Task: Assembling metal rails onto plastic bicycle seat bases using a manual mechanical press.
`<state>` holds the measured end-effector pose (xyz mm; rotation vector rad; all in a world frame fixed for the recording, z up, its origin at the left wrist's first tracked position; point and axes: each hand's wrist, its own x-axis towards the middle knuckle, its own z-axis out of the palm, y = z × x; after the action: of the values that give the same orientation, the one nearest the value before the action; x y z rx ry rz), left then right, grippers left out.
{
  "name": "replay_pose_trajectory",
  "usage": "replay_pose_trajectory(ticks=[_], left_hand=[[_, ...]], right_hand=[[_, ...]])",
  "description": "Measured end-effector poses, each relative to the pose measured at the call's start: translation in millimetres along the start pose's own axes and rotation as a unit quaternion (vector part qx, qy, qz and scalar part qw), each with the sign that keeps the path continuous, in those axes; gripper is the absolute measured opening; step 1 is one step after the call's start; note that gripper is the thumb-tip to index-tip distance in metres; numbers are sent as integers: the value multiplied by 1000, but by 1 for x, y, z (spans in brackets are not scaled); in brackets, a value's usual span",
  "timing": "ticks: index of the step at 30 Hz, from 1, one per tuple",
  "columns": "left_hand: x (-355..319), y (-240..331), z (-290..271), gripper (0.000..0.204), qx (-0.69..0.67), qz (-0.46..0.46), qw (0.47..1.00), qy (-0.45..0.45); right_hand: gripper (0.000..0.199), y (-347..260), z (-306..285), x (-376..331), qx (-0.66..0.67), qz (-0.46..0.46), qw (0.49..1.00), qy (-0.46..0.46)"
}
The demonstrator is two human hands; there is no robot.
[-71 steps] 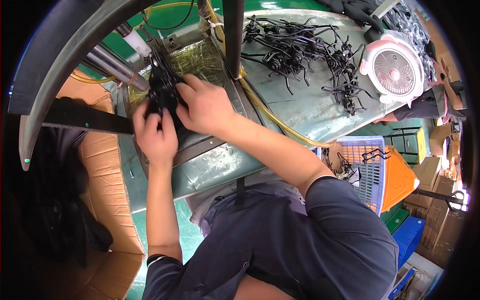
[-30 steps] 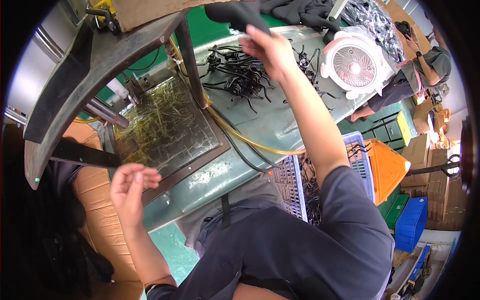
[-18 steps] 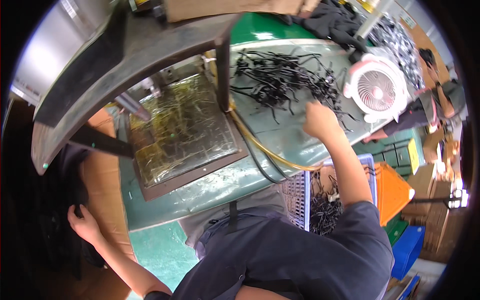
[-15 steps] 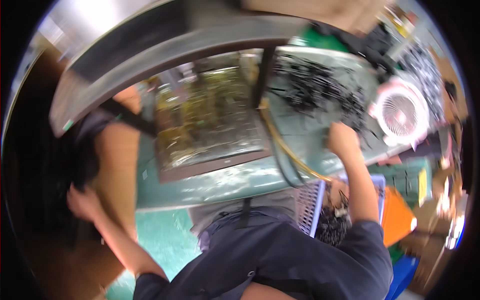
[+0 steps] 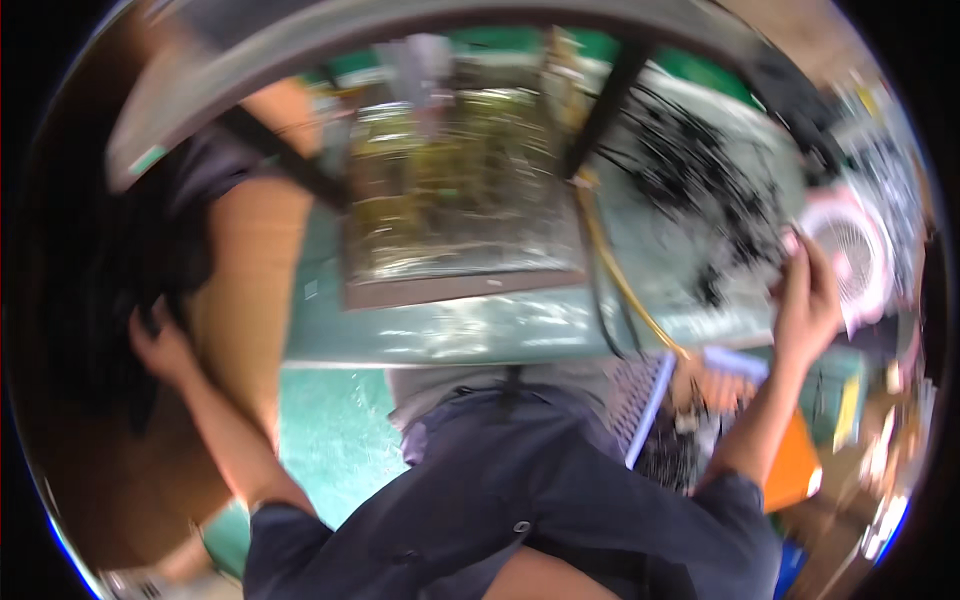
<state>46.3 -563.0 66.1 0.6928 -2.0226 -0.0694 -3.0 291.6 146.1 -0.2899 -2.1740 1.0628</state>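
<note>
A small round fan (image 5: 848, 255), pink and white, stands at the right end of the green work table (image 5: 420, 340). My right hand (image 5: 808, 305) is at its left rim, fingers stretched up and apart; a fingertip meets a pink lug there. Whether it bears on the fan is blurred. On the left, my left hand (image 5: 165, 345) lies against a dark black mass (image 5: 110, 270) inside or beside a large cardboard box (image 5: 250, 290). Its fingers reach into the black material, smeared by motion, so I cannot make out a grip.
Many black cable-like strips (image 5: 700, 170) lie left of the fan. A clear-wrapped yellowish bundle (image 5: 460, 190) sits mid-table under a dark shelf frame (image 5: 400, 20). A yellow hose (image 5: 625, 280) drops over the front edge beside a purple crate (image 5: 645, 405). An orange container (image 5: 790, 465) stands lower right.
My right hand has moved right, from over the table by the black strips to the fan, its fingers unfolding from a fist. My left hand stays by the black mass. The whole view has shifted.
</note>
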Motion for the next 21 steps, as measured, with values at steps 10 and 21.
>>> replay_pose_trajectory(ticks=[10, 21], left_hand=[[15, 119, -36, 60, -429, 4, 903, -2], [-90, 386, -33, 59, -366, 361, 551, -657]], right_hand=[[29, 61, -22, -53, 311, 134, 937, -90], [30, 63, -7, -46, -360, -244, 899, -45]])
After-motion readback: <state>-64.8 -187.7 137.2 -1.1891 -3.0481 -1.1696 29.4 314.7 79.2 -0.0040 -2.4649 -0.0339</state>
